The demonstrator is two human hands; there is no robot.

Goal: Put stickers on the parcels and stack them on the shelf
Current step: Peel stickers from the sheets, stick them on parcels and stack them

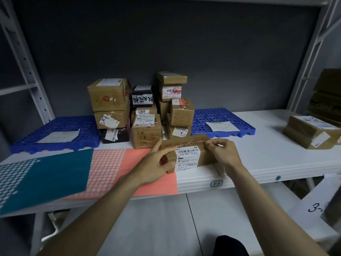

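A: parcel [188,154] position?
B: on the shelf [267,163] front edge, just ahead of the box stack [144,111].
A: hands?
B: left hand [156,163] grips the parcel's left end. Right hand [224,153] grip narrow, fingertips pinched at its top right edge; any sticker there is too small to tell.
A: sheets?
B: pink sticker sheet [118,169] left of parcel, teal sheet [46,178] further left.

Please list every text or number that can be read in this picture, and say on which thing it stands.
"502-602-12-815": label on the held parcel.
"3-2": tag on the shelf edge.
"4007": label on a stacked box.
"4": label on a low box.
Other labels: too small or blurred.
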